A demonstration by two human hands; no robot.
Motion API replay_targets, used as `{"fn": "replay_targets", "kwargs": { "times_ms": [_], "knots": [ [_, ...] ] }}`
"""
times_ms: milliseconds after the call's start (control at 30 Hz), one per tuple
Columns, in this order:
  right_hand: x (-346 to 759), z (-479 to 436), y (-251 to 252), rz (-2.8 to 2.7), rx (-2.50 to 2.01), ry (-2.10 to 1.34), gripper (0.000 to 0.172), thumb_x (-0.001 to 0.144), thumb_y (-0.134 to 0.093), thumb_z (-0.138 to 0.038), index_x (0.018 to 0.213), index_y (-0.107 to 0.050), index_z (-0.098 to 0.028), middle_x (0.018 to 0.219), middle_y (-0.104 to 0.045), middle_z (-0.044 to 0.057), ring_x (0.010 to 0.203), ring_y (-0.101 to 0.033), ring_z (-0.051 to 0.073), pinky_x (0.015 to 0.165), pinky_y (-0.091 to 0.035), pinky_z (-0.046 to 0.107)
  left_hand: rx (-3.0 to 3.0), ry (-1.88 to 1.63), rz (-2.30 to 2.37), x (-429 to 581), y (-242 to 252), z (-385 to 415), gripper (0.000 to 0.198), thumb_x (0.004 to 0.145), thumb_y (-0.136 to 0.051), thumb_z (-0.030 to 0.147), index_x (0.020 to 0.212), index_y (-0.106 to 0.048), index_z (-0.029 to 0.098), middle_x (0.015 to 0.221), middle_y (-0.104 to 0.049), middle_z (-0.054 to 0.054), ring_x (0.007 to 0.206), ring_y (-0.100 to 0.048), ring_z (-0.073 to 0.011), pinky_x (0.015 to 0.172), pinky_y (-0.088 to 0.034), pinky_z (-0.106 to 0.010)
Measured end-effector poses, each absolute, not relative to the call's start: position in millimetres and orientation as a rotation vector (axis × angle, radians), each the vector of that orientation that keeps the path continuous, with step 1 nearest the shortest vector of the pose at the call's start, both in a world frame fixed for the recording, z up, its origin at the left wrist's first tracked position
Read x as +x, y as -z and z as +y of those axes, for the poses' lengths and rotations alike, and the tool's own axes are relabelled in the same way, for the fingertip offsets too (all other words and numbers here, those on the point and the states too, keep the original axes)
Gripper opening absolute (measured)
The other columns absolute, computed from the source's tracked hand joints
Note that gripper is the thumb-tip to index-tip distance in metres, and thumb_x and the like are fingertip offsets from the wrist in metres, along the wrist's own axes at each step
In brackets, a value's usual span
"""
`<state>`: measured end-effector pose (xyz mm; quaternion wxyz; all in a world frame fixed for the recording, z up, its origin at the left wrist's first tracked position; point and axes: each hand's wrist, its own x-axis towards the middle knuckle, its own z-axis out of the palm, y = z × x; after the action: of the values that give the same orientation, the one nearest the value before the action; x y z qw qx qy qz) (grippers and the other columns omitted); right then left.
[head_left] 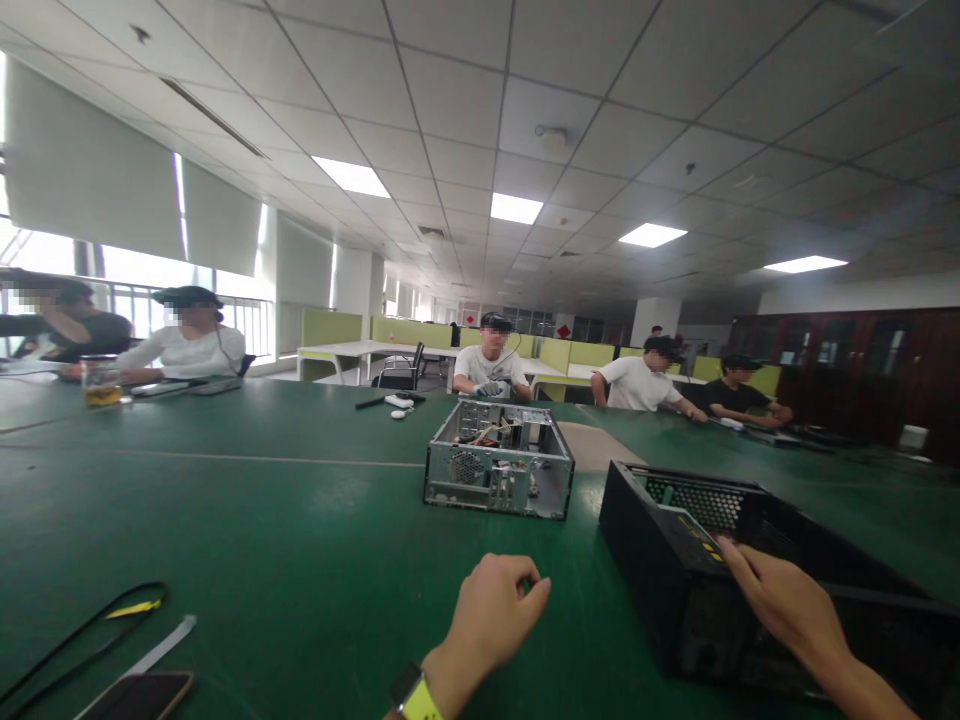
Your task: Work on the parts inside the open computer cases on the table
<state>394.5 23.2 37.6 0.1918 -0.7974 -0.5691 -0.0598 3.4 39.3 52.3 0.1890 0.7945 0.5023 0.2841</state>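
Green table [300,550]: glossy, with a gloved co-worker [489,370] seated at its far edge.
Black case [637,570]: towards the near right corner, lying open-topped.
Labelled unit [686,535]: a box with yellow marks, at the left end of that case.
Right hand [799,600]: reaching over the case, fingertips at the unit's label; I cannot tell whether they clamp it or only rest there.
Left hand [495,605]: over the table's near edge, around its middle, nothing held, fingers loosely curled, thumb slightly apart.
Steady handling: the left palm would probably serve better braced against the case (slick tabletops let things slide), with the right fingers kept off the metal rims.
Silver case [465,490]: well in from the near edge, apart from both hands.
Near left corner: dark phone [142,697] and looped black cable [75,640].
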Motion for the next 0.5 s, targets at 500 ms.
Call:
{"fn": "replay_targets", "kwargs": {
  "times_ms": [500],
  "knots": [
    [290.3,-48.1,-10.4,-1.672,-2.125,0.572,0.043,0.088,-0.03,-0.044,0.108,-0.066,-0.032,0.108,-0.068,0.002,0.083,-0.065,0.026,0.066,-0.052,0.036,2.38,-0.864,1.248,5.1,-88.3,27.1,0.034,0.083,-0.045,0.043,0.072,-0.067,0.019,0.067,-0.064,0.0,0.063,-0.054,-0.012,0.056,-0.034,-0.022]
  ]
}}
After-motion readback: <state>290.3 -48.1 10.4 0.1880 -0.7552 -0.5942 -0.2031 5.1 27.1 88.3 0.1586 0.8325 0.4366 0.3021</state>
